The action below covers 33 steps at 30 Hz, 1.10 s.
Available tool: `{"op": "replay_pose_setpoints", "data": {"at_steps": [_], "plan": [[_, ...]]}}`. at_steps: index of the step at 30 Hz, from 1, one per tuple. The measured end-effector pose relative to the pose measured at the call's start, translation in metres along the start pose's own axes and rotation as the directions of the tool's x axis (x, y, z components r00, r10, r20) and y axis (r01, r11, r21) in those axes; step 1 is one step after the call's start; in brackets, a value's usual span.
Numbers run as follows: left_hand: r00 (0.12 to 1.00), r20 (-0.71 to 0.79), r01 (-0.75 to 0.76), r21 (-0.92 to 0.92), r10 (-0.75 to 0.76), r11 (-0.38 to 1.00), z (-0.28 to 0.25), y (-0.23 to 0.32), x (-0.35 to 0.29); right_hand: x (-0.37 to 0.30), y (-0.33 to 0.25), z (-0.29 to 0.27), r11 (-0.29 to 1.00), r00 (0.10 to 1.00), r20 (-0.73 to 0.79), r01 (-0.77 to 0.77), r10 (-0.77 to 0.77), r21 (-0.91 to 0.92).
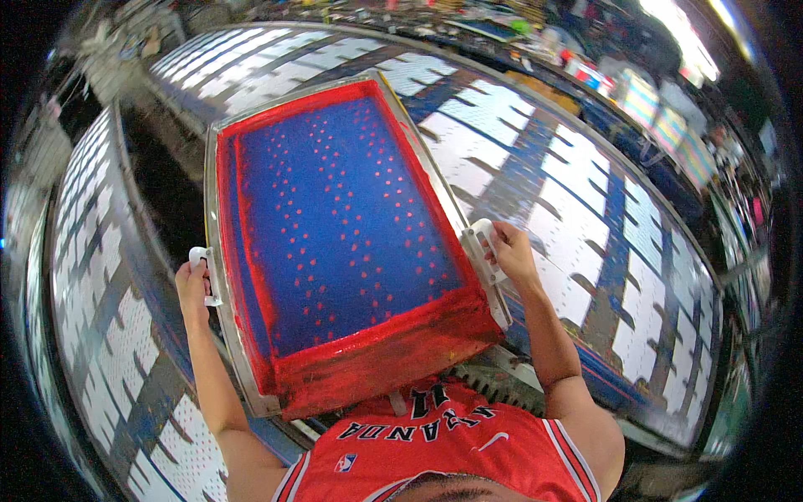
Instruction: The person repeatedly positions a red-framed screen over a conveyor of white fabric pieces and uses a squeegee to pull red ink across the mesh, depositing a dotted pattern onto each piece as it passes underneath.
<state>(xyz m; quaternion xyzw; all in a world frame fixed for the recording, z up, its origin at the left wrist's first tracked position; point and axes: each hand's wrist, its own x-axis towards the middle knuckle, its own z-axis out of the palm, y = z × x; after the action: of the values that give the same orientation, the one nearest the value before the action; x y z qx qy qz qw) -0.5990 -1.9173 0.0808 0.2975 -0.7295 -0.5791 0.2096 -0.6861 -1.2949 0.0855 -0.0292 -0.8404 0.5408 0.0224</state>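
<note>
Between my arms is a large screen printing frame (347, 209), its mesh blue with rows of small red dots. Red ink is smeared along the inner edges and lies thickest at the end nearest my body. On the frame's left side, my left hand (193, 289) is wrapped round a white handle (201, 256). My right hand (508, 251) grips the other white handle (483, 229) on the right side. The frame is held at a tilt in front of my torso; what lies beneath it is hidden.
A long printing table (535, 142) with white cut fabric pieces (573, 217) in rows runs along the right. Another table with similar white pieces (125, 343) stands on the left. A dark gap (163, 159) separates them. Blurred clutter (585, 71) lines the far side.
</note>
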Motion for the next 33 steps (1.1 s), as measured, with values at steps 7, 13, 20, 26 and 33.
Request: {"op": "replay_pose_setpoints", "data": {"at_steps": [7,13,20,26,33], "plan": [[0.946,0.304,-0.107,-0.033,0.112,0.994,0.167,0.044,-0.079,-0.109,0.068,-0.166,0.994,0.953,-0.284,-0.1,0.106,0.036],[0.837,0.532,-0.133,-0.029,0.127,0.991,0.312,0.053,-0.167,-0.22,0.138,-0.288,0.971,0.822,-0.517,-0.209,0.24,0.118],[0.613,0.772,-0.173,-0.079,0.17,0.982,0.461,0.076,-0.282,-0.365,0.187,-0.379,0.95,0.618,-0.732,-0.282,0.286,0.133],[0.406,0.896,-0.226,-0.09,0.178,0.97,0.558,0.103,-0.376,-0.476,0.186,-0.412,0.918,0.427,-0.829,-0.322,0.36,0.233],[0.211,0.951,-0.3,-0.159,0.228,0.941,0.645,0.125,-0.496,-0.566,0.19,-0.425,0.866,0.175,-0.889,-0.366,0.423,0.34]]}}
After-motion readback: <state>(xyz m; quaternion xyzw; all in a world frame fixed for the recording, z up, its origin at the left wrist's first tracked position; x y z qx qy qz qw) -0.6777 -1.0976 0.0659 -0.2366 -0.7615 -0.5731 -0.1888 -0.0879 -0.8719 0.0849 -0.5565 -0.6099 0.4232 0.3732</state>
